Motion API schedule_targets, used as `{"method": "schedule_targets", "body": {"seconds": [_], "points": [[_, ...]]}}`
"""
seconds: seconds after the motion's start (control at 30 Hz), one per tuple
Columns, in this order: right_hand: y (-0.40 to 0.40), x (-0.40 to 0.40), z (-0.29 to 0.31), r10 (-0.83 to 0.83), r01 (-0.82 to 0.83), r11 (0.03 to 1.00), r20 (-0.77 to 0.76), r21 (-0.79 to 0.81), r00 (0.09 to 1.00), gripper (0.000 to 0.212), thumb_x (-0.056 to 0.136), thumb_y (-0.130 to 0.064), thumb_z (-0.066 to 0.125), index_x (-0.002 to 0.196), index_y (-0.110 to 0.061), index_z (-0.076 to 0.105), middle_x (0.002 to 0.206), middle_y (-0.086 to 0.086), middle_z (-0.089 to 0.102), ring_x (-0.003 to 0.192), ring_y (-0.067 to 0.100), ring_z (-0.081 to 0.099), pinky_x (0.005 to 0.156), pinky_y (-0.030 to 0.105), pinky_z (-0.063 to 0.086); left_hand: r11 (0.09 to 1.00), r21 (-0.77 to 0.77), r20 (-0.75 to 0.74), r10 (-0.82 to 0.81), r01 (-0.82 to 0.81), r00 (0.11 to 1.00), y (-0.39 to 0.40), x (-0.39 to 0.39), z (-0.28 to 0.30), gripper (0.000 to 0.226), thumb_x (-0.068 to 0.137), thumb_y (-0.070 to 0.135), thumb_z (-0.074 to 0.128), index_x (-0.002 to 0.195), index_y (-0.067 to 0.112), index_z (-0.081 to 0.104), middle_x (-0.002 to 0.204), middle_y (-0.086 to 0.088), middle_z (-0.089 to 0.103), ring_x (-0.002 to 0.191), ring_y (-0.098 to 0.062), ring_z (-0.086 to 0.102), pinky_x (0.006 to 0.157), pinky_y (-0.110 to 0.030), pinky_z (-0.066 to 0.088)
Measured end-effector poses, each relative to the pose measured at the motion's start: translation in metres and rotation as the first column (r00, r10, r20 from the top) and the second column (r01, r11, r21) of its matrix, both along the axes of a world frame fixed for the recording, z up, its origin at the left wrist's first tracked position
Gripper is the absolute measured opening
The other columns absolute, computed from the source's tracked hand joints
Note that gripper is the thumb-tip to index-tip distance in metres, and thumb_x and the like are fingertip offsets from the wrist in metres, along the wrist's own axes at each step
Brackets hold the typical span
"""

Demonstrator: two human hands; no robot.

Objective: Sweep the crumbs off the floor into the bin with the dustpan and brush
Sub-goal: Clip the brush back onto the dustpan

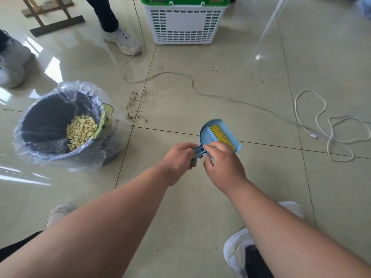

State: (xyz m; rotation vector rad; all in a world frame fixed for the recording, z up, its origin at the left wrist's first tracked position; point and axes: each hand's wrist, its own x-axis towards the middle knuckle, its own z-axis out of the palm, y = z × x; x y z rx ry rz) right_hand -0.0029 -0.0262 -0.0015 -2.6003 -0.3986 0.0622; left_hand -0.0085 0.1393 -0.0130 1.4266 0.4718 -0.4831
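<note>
A small blue dustpan (206, 133) with a yellow-bristled brush (221, 135) nested in it hovers above the tiled floor at centre. My left hand (179, 159) is closed around the joined blue handles. My right hand (222, 159) grips the set from the right, fingers over the brush's back. Dark crumbs (135, 106) lie scattered on the tiles up and to the left of the dustpan, with a few more specks (214, 69) farther back. The grey bin (60, 125), lined with a clear bag, stands at the left and holds pale yellow scraps.
A white and green basket (185, 23) stands at the back. A thin cable (180, 77) and a white cord (329, 125) trail over the floor. Another person's shoe (122, 40) is behind the crumbs; my own shoes (239, 251) are near the bottom. A wooden stand (52, 19) sits top left.
</note>
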Motion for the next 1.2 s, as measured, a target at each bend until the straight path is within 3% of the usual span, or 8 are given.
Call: {"method": "schedule_targets", "body": {"seconds": [0.17,0.3,0.53,0.63,0.77,0.9,1.0,1.2], "points": [[-0.010,-0.001,-0.006,-0.210,0.210,0.975,-0.005,0.076,0.978,0.032,0.088,-0.011,0.067,0.119,-0.011,0.074,0.122,0.007,0.067,0.116,0.028,0.057,0.101,0.032,0.046,0.999,0.041,-0.008,-0.025,0.025,1.000,0.020,0.000,-0.004,0.040,0.078,0.008,0.048,0.107,0.011,0.075,0.086,-0.014,0.063,0.077,-0.023,0.055,0.074,-0.037,0.045],[-0.025,0.001,-0.011,-0.459,0.514,0.852,-0.337,0.094,0.822,0.048,0.090,-0.021,0.064,0.138,-0.019,0.064,0.138,0.005,0.057,0.129,0.024,0.054,0.109,0.027,0.037,0.998,0.025,-0.056,0.060,-0.059,0.997,0.034,-0.005,-0.016,0.046,0.095,-0.008,0.040,0.120,0.014,0.071,0.091,-0.014,0.063,0.078,-0.023,0.056,0.073,-0.037,0.045],[-0.019,-0.034,-0.037,-0.323,0.672,0.719,-0.773,0.175,0.546,0.050,0.089,-0.024,0.068,0.138,-0.030,0.063,0.119,-0.002,0.073,0.094,0.017,0.069,0.098,0.042,0.058,0.987,0.125,-0.186,0.121,-0.099,0.975,0.046,-0.054,-0.055,0.049,0.095,-0.009,0.043,0.129,0.015,0.071,0.092,-0.012,0.071,0.076,-0.021,0.062,0.071,-0.035,0.049],[-0.018,-0.055,-0.043,-0.303,0.585,0.806,-0.783,0.093,0.543,0.034,0.090,-0.022,0.067,0.123,-0.029,0.072,0.097,-0.007,0.074,0.094,0.020,0.071,0.090,0.039,0.059,0.959,0.232,-0.202,0.209,-0.160,0.957,0.054,-0.083,-0.078,0.046,0.094,-0.001,0.055,0.134,0.019,0.066,0.087,-0.011,0.075,0.070,-0.018,0.066,0.064,-0.031,0.049],[-0.016,-0.094,-0.064,-0.219,0.195,0.972,-0.813,-0.133,0.539,0.072,0.087,-0.022,0.062,0.156,-0.020,0.042,0.135,0.009,0.066,0.122,0.024,0.064,0.097,0.027,0.052,0.914,0.388,-0.249,0.232,-0.123,0.940,0.061,-0.119,-0.101,0.042,0.094,0.007,0.065,0.135,0.015,0.064,0.100,-0.009,0.075,0.070,-0.017,0.067,0.060,-0.026,0.050],[-0.011,-0.123,-0.076,-0.156,0.019,0.985,-0.842,-0.171,0.517,0.078,0.091,-0.029,0.059,0.162,-0.016,0.029,0.165,0.008,0.037,0.149,0.020,0.039,0.121,0.026,0.031,0.889,0.443,-0.244,0.243,-0.114,0.939,0.068,-0.129,-0.106,0.048,0.091,0.018,0.075,0.137,0.014,0.060,0.111,-0.008,0.073,0.089,-0.028,0.070,0.074,-0.034,0.058],[-0.007,-0.134,-0.078,-0.066,-0.123,0.980,-0.837,-0.157,0.544,0.080,0.095,-0.029,0.060,0.164,-0.013,0.021,0.172,0.011,0.014,0.158,0.019,0.016,0.122,0.020,0.013,0.877,0.466,-0.235,0.252,-0.119,0.939,0.069,-0.124,-0.098,0.047,0.093,0.020,0.074,0.137,0.017,0.058,0.115,-0.006,0.070,0.093,-0.027,0.071,0.060,-0.025,0.053],[0.001,-0.132,-0.087,-0.054,-0.103,0.986,-0.834,-0.131,0.549,0.082,0.094,-0.030,0.060,0.165,-0.017,0.019,0.173,0.008,0.006,0.159,0.018,0.010,0.126,0.025,0.011,0.883,0.468,-0.307,0.132,0.029,0.942,0.069,-0.118,-0.097,0.053,0.090,0.008,0.071,0.142,0.012,0.058,0.113,-0.007,0.068,0.082,-0.023,0.068,0.060,-0.026,0.054]]}}
